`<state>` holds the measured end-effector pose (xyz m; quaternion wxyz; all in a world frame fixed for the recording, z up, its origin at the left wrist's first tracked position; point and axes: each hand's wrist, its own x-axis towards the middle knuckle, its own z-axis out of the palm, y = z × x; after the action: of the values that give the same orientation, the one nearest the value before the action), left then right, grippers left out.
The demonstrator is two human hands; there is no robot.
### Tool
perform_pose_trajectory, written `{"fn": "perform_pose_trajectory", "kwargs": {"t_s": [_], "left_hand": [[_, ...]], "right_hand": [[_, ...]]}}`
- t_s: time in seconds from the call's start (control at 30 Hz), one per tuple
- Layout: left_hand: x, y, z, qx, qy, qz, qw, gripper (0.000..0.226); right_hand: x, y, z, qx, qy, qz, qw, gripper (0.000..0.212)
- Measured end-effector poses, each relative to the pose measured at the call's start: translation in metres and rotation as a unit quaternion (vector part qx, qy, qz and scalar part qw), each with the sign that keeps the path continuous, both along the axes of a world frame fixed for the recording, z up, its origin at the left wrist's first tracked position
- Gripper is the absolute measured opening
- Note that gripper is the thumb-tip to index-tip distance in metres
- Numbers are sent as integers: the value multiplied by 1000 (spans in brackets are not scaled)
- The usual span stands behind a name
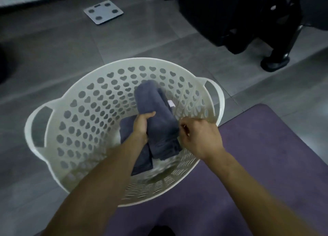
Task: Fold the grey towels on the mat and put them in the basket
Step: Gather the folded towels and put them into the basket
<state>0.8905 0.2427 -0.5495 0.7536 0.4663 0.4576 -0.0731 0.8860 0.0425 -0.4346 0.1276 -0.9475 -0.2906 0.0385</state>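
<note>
- Head view: the white basket (58,111) fills mid-frame, its near edge over the purple mat (266,164) at lower right.
- The left hand (142,125) grips a folded grey towel (159,115) held inside the basket, above a second towel (142,163).
- The right hand (198,138), fingers curled, pinches the towel's right edge.
- A scale (103,11) lies on the floor, upper left.

My folded grey towel (156,111) leans tilted inside the white holed basket (76,115), over another folded towel (142,157) lying flat on its bottom.
</note>
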Motion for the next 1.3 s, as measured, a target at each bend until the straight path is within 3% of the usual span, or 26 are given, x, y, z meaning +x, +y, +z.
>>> {"fn": "perform_pose_trajectory", "kwargs": {"t_s": [0.07,0.17,0.3,0.4,0.47,0.53,0.6,0.67,0.77,0.9,1.0,1.1,1.23,1.3], "left_hand": [[2,3,-31,14,41,-29,999,53],[-12,2,-56,110,177,-117,971,35],[-22,5,-67,199,125,-141,962,19],[-26,14,-79,308,40,-205,928,16],[-31,15,-86,401,-13,-249,882,38],[-28,11,-90,516,-21,-327,791,90],[-14,2,-82,571,-5,-428,700,121],[-2,-7,-79,590,-4,-493,640,121],[2,-15,-108,612,8,-519,596,115],[16,-22,-126,607,36,-556,567,112],[14,-19,-116,592,20,-556,582,112],[-1,-4,-107,582,-30,-572,577,114],[-30,12,-75,565,-64,-540,620,76],[-46,17,-58,547,-54,-509,662,57]], "right_hand": [[3,5,-1,-2,-6,-12,1000,18],[7,10,-3,-12,-1,-26,1000,19],[6,8,-5,-49,4,-8,999,18],[6,7,-7,-46,-21,-7,999,25],[5,9,-6,-40,-40,-7,998,30],[4,12,-7,-43,-59,-1,997,32],[3,12,-6,-45,-66,3,997,32],[3,9,-9,-49,-67,9,997,24],[3,5,-16,-65,-67,9,996,13],[5,6,-19,-44,-74,7,996,14],[6,9,-15,-48,-68,10,996,14],[4,12,-11,-67,-52,19,996,12],[3,13,-6,-117,-29,35,992,17],[0,12,1,-131,-8,37,991,15]]}}
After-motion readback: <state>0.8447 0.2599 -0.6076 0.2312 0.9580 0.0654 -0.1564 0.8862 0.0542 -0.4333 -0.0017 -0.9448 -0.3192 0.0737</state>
